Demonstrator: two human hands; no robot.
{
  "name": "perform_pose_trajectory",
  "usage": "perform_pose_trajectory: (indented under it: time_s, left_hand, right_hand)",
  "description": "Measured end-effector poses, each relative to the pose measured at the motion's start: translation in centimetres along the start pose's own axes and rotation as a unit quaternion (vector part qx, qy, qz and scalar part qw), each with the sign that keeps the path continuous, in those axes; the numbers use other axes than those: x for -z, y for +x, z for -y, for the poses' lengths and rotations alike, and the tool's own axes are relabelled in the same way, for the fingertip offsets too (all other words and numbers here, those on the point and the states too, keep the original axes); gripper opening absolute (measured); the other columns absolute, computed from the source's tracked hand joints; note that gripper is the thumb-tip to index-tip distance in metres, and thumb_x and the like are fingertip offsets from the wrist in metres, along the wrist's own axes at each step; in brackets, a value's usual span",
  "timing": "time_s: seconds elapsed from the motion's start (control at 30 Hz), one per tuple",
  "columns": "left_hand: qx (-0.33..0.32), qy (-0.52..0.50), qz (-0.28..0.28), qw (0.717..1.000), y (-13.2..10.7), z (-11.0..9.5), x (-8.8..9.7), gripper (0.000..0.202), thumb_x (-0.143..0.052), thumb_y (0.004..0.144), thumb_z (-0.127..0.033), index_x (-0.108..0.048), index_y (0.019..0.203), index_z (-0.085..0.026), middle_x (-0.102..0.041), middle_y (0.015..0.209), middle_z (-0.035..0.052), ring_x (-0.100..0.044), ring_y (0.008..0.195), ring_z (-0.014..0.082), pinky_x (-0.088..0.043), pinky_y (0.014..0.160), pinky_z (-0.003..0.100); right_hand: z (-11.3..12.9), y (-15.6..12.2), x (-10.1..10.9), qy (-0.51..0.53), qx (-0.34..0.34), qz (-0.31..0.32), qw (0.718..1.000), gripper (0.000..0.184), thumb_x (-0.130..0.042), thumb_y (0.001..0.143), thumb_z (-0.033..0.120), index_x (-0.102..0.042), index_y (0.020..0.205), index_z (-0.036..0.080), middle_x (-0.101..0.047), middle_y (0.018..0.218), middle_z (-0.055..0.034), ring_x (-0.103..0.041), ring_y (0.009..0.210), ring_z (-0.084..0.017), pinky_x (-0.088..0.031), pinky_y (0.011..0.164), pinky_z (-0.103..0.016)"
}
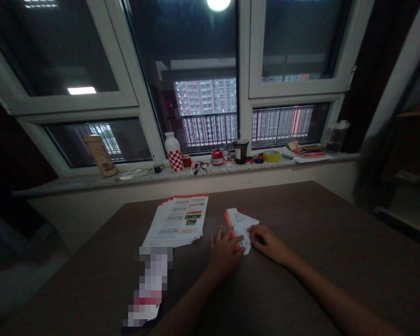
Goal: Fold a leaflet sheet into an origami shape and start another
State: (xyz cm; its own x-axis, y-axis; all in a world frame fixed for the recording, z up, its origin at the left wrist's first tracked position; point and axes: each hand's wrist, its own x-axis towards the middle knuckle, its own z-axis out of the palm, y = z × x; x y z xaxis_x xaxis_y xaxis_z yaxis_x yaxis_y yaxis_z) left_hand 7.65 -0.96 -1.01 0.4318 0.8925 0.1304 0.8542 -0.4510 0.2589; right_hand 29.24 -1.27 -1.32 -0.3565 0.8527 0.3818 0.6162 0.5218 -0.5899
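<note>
Beyond the windows [199,56], tower blocks [206,95] are standing in dim light, and below a cluttered sill [140,176] a dark worktop [318,224] is carrying some paper. Folded and orange-banded, 1 piece of paper [237,219] is lying inward from the middle of the worktop's far edge. From where I'm standing, the left hand [224,254] is spreading its fingers over the orange side, pressing down rather than clenching; the right hand [266,240] is curling its fingertips at the paper's right side, though I can't tell whether they're pinching it or only touching. If the left hand is bearing too lightly, I'd expect the piece could be skewing, its folds drifting out of line; a hard tug from the right could be tearing it. Toward the far left corner, printed sheets [175,224] are lying fanned, so a careless outward swing might be scattering them.
</note>
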Motion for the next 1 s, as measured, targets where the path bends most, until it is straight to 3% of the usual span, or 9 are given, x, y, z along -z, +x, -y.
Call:
perform_pose_trajectory:
  time_s: [0.2,0.67,1.0]
  left_hand:
    - [0.002,0.006,-0.006,1.0,0.0,0.0,-0.1,0.044,-0.049,0.086,-0.058,-0.05,0.129,-0.048,-0.03,0.153,-0.0072,-0.015,0.142,0.0344,-0.015,0.109,0.064]
    - [0.0,-0.009,-0.01,1.0,0.0,-0.2,0.1,0.045,-0.049,0.086,-0.059,-0.05,0.13,-0.047,-0.035,0.151,-0.0043,-0.016,0.142,0.0351,-0.013,0.108,0.066]
    - [-0.005,0.002,-0.009,1.0,0.0,0.1,-0.2,0.045,-0.047,0.087,-0.06,-0.048,0.131,-0.048,-0.033,0.152,-0.0051,-0.017,0.142,0.0336,-0.013,0.109,0.065]
  right_hand:
    - [0.1,0.0,-0.3,-0.052,-0.02,-0.002,0.998,0.014,-0.059,0.08,0.02,-0.053,0.092,0.022,-0.059,0.106,-0.0049,-0.053,0.101,-0.022,-0.042,0.09,-0.035]
    - [1.2,-0.3,0.1,-0.076,-0.027,0.017,0.997,0.032,-0.069,0.07,0.031,-0.051,0.095,0.023,-0.055,0.112,-0.0053,-0.051,0.106,-0.023,-0.04,0.093,-0.035]
    - [0.4,-0.3,0.3,-0.022,-0.016,0.001,1.0,0.026,-0.067,0.076,0.033,-0.056,0.097,0.023,-0.057,0.115,-0.0063,-0.051,0.111,-0.024,-0.04,0.096,-0.037]
